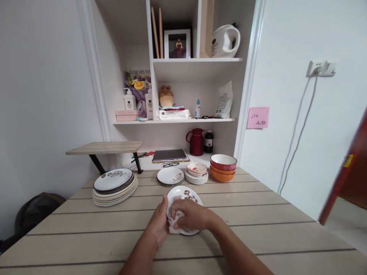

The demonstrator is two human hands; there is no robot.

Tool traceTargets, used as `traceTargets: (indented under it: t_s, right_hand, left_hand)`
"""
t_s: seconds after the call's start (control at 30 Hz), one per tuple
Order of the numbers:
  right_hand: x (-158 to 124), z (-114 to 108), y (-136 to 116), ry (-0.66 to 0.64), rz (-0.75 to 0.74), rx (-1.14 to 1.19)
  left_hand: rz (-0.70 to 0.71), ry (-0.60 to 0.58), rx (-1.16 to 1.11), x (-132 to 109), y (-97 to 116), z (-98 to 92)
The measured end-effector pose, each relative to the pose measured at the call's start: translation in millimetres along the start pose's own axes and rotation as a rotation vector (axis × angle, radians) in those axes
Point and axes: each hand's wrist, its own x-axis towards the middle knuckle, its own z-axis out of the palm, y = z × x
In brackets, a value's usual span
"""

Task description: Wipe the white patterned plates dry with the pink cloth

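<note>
A white plate with a brown floral pattern and dark rim is tilted toward me above the wooden table. My left hand grips its left edge, thumb up along the rim. Pressed to the lower left of the plate's face is a crumpled white cloth or tissue, bunched in the closed fingers of my right hand. Just beyond lies a short stack of similar plates. The fingers of my left hand behind the plate are hidden.
A tall plate stack stands at left beside a small raised shelf. Small dishes and stacked bowls sit at the back right. Behind them are glasses, a laptop and a red jug.
</note>
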Motion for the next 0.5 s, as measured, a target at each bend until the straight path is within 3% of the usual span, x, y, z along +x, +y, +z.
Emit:
traceTargets:
  t_s: [0.1,0.17,0.3,0.5]
  right_hand:
    - [-10,-12,6,-0.174,0.165,-0.083]
    - [-15,-20,9,-0.179,0.343,-0.173]
    - [-17,-26,16,0.037,0.617,-0.31]
    - [4,-17,29,0.39,0.731,-0.374]
  left_hand:
    - [0.024,0.079,0.004,0,-2,-1.2]
    - [0.038,0.137,0.009,1,-3,-2.4]
    - [0.052,0.187,-0.01,2,-5,-3.9]
    - [0.05,0.216,0.034,4,-4,-0.4]
